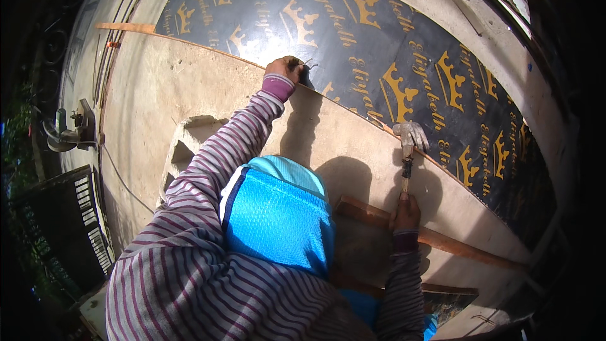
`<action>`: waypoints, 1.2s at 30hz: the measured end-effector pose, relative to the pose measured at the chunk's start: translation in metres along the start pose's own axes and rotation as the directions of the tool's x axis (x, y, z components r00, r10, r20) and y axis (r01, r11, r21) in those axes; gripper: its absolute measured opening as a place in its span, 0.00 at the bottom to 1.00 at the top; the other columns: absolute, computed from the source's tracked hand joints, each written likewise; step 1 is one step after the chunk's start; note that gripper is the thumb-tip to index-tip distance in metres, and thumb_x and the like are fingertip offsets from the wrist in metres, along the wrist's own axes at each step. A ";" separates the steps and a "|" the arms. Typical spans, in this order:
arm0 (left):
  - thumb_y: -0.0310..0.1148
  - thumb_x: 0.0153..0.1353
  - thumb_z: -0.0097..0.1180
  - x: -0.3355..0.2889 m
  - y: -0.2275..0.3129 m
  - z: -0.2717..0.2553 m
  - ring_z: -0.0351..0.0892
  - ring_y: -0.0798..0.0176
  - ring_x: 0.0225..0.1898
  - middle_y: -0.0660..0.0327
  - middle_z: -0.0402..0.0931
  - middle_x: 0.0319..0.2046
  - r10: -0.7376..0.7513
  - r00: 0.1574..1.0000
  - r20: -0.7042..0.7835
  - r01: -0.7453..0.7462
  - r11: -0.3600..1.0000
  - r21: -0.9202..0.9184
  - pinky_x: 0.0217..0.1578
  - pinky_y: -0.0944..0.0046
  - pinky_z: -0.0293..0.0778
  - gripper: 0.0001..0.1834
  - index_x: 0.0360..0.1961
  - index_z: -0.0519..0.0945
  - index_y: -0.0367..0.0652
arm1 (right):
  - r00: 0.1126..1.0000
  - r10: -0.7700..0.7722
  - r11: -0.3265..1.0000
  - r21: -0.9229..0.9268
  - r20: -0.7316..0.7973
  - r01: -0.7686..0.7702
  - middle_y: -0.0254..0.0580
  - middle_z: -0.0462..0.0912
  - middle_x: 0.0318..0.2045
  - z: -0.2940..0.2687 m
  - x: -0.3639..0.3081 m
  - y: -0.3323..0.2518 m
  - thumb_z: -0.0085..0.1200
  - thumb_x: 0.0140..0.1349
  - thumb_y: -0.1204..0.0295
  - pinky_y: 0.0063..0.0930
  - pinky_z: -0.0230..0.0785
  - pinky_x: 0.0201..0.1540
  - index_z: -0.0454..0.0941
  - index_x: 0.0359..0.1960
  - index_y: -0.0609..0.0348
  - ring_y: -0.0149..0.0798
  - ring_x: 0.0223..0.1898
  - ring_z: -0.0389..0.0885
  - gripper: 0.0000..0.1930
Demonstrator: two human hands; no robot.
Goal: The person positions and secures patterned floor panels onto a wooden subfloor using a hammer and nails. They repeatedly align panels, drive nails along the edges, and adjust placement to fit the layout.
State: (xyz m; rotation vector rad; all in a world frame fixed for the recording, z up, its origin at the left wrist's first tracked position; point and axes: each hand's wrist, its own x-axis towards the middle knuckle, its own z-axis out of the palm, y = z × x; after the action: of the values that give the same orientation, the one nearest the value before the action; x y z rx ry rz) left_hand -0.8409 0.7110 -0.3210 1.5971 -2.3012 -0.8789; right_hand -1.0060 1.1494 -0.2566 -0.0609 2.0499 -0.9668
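Note:
My left hand (285, 69) is closed at the near edge of a black plywood panel (328, 31) printed with gold crowns. Thin dark nails (310, 64) show beside its fingertips, partly lost in shadow. In my right hand (406, 213) is a hammer (406, 183), gripped low on its wooden handle, which has a dark wrap near the top. The hammer's grey head is over the panel's edge, further right along it. A wooden strip runs under that edge.
Left of me a hollow concrete block (183, 151) stands on the pale concrete floor (151, 76). A corded power tool (69, 127) lies at far left. A wooden board (442, 240) is beside my right hand. Blue mesh cloth (278, 221) covers the near middle.

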 end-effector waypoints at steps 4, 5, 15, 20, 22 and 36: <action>0.25 0.62 0.64 0.002 -0.003 0.005 0.83 0.69 0.34 0.59 0.86 0.33 -0.206 0.974 0.090 0.209 0.680 -0.703 0.39 0.68 0.80 0.07 0.41 0.86 0.35 | 0.997 -0.071 0.997 -0.020 -0.019 0.071 0.32 0.71 0.21 0.004 0.004 0.003 0.46 0.74 0.58 0.26 0.64 0.24 0.75 0.35 0.61 0.27 0.22 0.68 0.17; 0.27 0.63 0.64 -0.002 -0.003 0.004 0.83 0.68 0.34 0.59 0.86 0.33 -0.179 0.980 0.086 0.185 0.662 -0.726 0.37 0.68 0.79 0.09 0.43 0.86 0.35 | 0.995 -0.095 0.995 -0.037 -0.028 0.094 0.33 0.71 0.21 0.004 0.005 0.005 0.46 0.73 0.58 0.27 0.64 0.25 0.75 0.35 0.61 0.28 0.21 0.69 0.17; 0.24 0.61 0.61 -0.144 -0.040 0.034 0.81 0.55 0.40 0.55 0.78 0.33 0.242 0.922 0.302 -0.229 0.970 -0.080 0.43 0.59 0.77 0.06 0.39 0.82 0.41 | 0.933 -0.328 0.889 -0.285 0.149 0.358 0.41 0.77 0.25 -0.006 -0.014 0.009 0.50 0.71 0.61 0.34 0.69 0.33 0.76 0.39 0.63 0.35 0.27 0.74 0.15; 0.28 0.60 0.63 -0.146 -0.065 0.053 0.81 0.48 0.43 0.50 0.75 0.43 0.196 0.974 0.118 -0.176 0.972 -0.157 0.46 0.57 0.77 0.12 0.45 0.80 0.41 | 0.927 -0.228 0.929 -0.218 0.300 0.299 0.37 0.72 0.22 0.018 -0.017 0.018 0.48 0.73 0.60 0.31 0.65 0.29 0.74 0.35 0.61 0.31 0.24 0.71 0.16; 0.29 0.62 0.63 -0.145 -0.071 0.048 0.82 0.51 0.43 0.52 0.77 0.40 0.127 0.992 -0.002 -0.125 0.975 -0.183 0.46 0.56 0.78 0.11 0.44 0.80 0.39 | 0.911 -0.279 0.911 -0.218 0.303 0.351 0.38 0.72 0.22 0.026 -0.016 0.029 0.47 0.73 0.59 0.33 0.66 0.30 0.74 0.36 0.61 0.32 0.25 0.71 0.16; 0.41 0.62 0.63 -0.153 -0.053 0.033 0.79 0.49 0.41 0.56 0.74 0.38 -0.055 0.993 0.101 0.059 0.998 -0.035 0.42 0.54 0.77 0.12 0.38 0.78 0.46 | 0.876 -0.192 0.802 -0.444 0.442 0.400 0.59 0.83 0.33 0.074 -0.009 -0.019 0.45 0.73 0.56 0.46 0.73 0.39 0.77 0.43 0.61 0.59 0.36 0.82 0.19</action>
State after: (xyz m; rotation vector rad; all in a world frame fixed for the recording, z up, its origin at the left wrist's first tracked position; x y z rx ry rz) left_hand -0.7553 0.8480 -0.3527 1.6464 -2.2999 -1.0327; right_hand -0.9528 1.0938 -0.2631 -0.8330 1.9056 -0.4864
